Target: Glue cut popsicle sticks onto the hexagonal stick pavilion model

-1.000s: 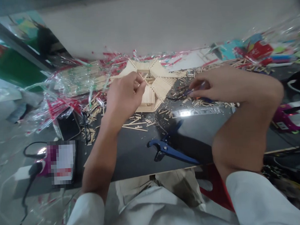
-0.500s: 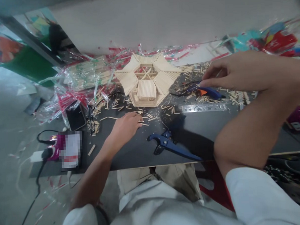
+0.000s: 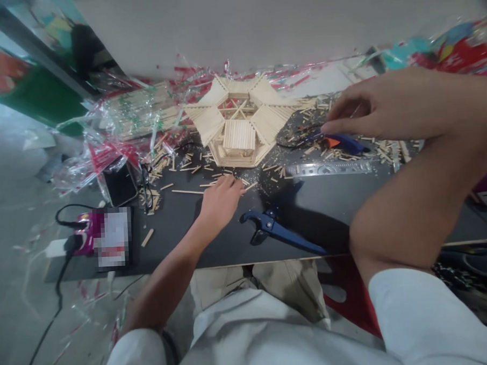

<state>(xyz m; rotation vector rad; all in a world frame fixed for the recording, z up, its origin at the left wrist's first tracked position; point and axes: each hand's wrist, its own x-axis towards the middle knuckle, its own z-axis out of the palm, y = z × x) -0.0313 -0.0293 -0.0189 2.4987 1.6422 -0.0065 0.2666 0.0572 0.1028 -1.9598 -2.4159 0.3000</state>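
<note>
A hexagonal model of glued wooden sticks stands on the black tabletop, with slatted roof panels and a square slatted block at its front. My left hand rests flat on the table just in front of the model, fingertips among loose sticks. It holds nothing I can see. My right hand hangs at the right, its fingertips just above a blue and orange hot glue gun. The gun lies on a dark mat among stick pieces, and the hand does not appear to grip it.
A steel ruler lies along the mat's front edge, and a blue-handled cutter sits near the table's front. Crumpled cellophane and a bundle of sticks lie behind left. A black phone and cables are at left.
My left hand has come off the model, down to the tabletop, and slid slightly right. My right hand has moved right and stays above the glue gun. The view has shifted a little.
</note>
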